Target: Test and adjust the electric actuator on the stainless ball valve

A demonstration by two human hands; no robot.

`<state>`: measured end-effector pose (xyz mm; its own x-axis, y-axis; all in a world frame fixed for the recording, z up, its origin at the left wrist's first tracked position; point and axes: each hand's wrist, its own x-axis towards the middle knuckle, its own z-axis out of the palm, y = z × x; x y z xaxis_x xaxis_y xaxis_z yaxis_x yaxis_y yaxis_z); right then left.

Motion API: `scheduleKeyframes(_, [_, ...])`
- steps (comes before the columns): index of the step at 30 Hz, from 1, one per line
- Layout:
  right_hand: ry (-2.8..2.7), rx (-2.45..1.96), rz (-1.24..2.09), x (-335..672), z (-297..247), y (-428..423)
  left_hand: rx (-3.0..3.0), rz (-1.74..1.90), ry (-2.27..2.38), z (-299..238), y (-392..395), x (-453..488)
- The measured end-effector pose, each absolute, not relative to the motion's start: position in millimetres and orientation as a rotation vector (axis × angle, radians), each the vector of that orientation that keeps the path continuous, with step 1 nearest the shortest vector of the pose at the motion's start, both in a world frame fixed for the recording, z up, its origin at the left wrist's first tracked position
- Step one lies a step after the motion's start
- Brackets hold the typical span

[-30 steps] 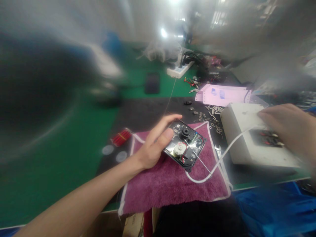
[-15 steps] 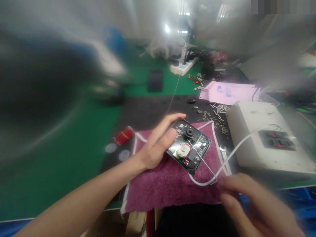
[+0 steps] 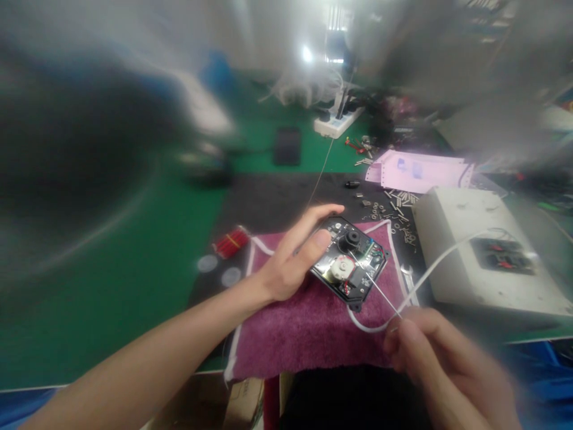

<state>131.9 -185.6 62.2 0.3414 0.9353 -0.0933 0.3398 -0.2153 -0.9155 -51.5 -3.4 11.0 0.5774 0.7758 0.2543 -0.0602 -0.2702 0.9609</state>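
My left hand (image 3: 293, 260) grips the left side of a black-framed circuit board unit (image 3: 362, 278), thumb on its face and fingers round the far edge. On the unit are a black round lens (image 3: 351, 239) and a small white motor-like part (image 3: 342, 269) with red wires. My right hand (image 3: 443, 352) is closed on the near end of a thin metal hex key (image 3: 382, 291). The key's far tip reaches the unit beside the lens base. A white cable (image 3: 369, 328) comes out from under the unit. Beneath lies a purple cloth (image 3: 308, 334) with white edging.
To the right stands a cream box (image 3: 465, 239) with black and red terminals, a wrench (image 3: 408, 280) beside it. Loose metal pins (image 3: 403, 200), pink papers (image 3: 421, 172) and a power strip (image 3: 338, 122) lie farther back. A red bundle (image 3: 230, 242) sits left of the cloth.
My right hand has closed on the bent end of the hex key, where its fingers were apart before. My left hand still holds the unit; the whole view has shifted slightly.
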Motion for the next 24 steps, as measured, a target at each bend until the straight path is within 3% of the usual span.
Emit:
scheduleKeyframes(11, [-0.630, -1.692, 1.204, 120, 61, -187, 1.692, 0.933, 0.598, 11, -2, -51])
scheduleKeyframes(21, [-0.915, -1.838, 0.846, 113, 68, -183, 1.653, 0.935, 0.595, 11, -3, -50])
scheduleKeyframes(24, [-0.868, -1.817, 0.885, 111, 68, -182, 1.657, 0.939, 0.591, 10, -3, -50])
